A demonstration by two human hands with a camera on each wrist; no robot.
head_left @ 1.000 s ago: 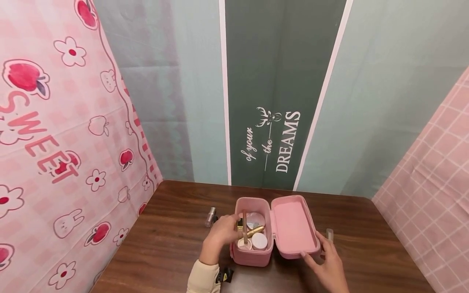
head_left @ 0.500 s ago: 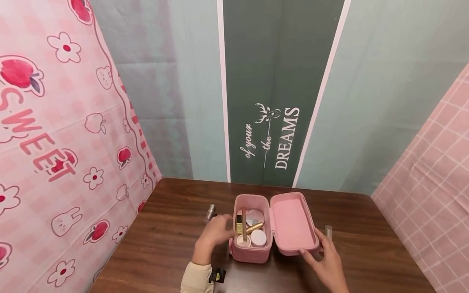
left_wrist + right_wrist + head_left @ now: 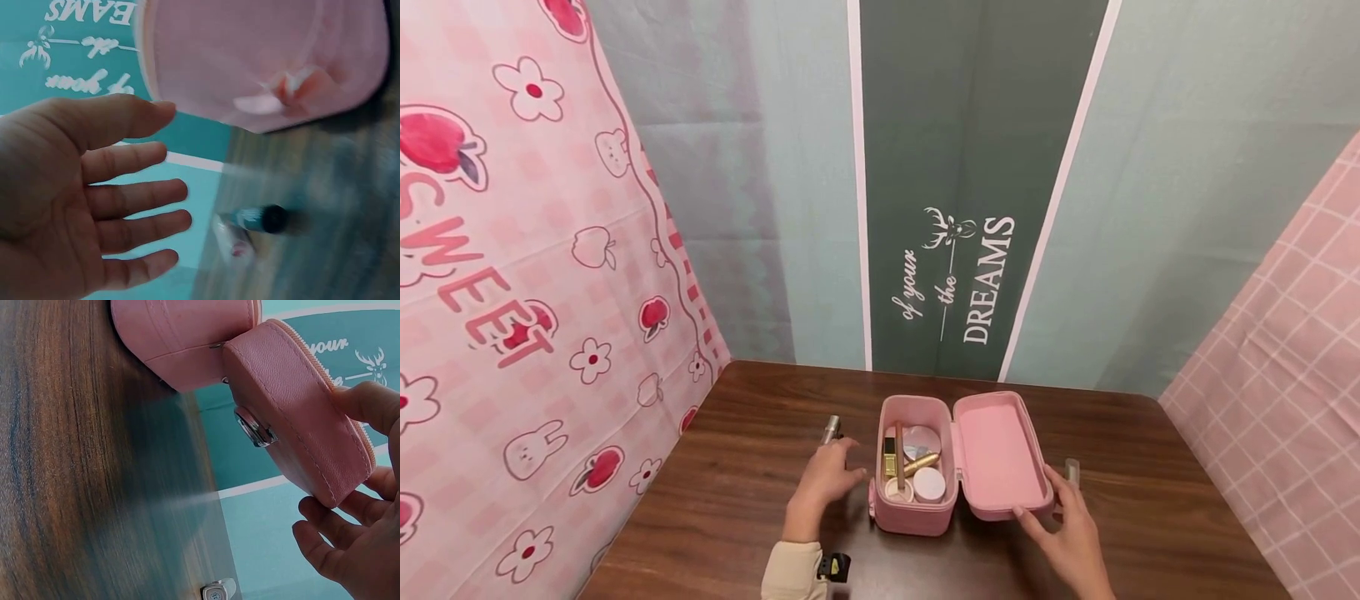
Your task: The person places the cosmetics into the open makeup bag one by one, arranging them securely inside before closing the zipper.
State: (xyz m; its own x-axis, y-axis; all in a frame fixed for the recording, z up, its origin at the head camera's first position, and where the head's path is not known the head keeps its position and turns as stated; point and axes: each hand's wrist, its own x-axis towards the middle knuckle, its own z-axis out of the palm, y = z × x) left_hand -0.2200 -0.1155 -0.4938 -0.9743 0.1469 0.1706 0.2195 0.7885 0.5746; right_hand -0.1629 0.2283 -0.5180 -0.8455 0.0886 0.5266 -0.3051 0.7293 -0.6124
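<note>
A pink zip cosmetic case [image 3: 916, 521] stands on the table with its lid [image 3: 1000, 454] swung out to the right. Inside lie a white round jar [image 3: 929, 485], a gold tube [image 3: 922, 463], a gold piece with a black cap [image 3: 890, 458], a thin brown stick [image 3: 900, 454] and a round compact [image 3: 921, 440]. My right hand [image 3: 1071, 533] grips the lid's near right corner, thumb on the zipped rim [image 3: 334, 369], fingers around the outside. Fingers spread and holding nothing, my left hand [image 3: 94, 194] hovers left of the case, close to a small clear tube [image 3: 831, 429].
In the left wrist view, a black-capped small bottle [image 3: 256, 219] lies against a clear tube with a pink end [image 3: 236, 244]. A small clear item [image 3: 1072, 472] stands beyond my right hand. Fabric hangings [image 3: 805, 250] surround the wooden table [image 3: 760, 392].
My left hand has drawn out of the case and moved left toward the small clear tube, leaving the brown stick inside. The right hand keeps its hold on the lid.
</note>
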